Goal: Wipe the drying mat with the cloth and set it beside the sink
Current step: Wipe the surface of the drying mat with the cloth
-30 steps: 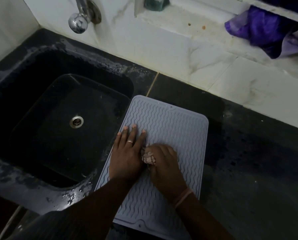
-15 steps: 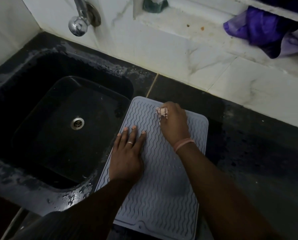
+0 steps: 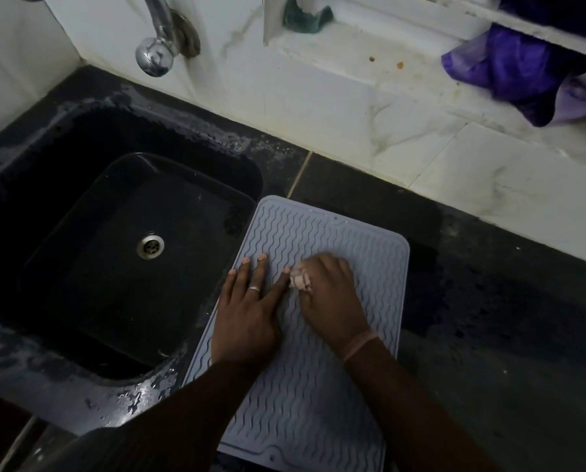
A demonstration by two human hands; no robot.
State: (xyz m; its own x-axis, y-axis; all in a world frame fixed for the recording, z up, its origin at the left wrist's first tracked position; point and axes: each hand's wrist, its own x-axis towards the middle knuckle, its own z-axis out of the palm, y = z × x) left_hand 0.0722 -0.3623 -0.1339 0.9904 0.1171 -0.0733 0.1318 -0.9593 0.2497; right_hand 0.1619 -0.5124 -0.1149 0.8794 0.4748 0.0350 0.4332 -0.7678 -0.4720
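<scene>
Wiping step: right hand [image 3: 329, 294] bunched around the cloth [image 3: 300, 281], pressed on the drying mat [image 3: 318, 396].

Left hand [image 3: 247, 315] lies flat, fingers straight, just beside the cloth, pinning the mat to the dark surface [image 3: 489, 335]. Sink [image 3: 80, 379] borders the left hand's outer side. Recommended: follow the wavy ribs, overlap strokes, maintain anchoring pressure so the mat cannot slide.

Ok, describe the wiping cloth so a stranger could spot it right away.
Start at the black sink; the pale grey wavy-ribbed silicone drying mat lies right of it. On the mat, the right hand grips a small crumpled pinkish-white cloth, the only pale wad there.
</scene>
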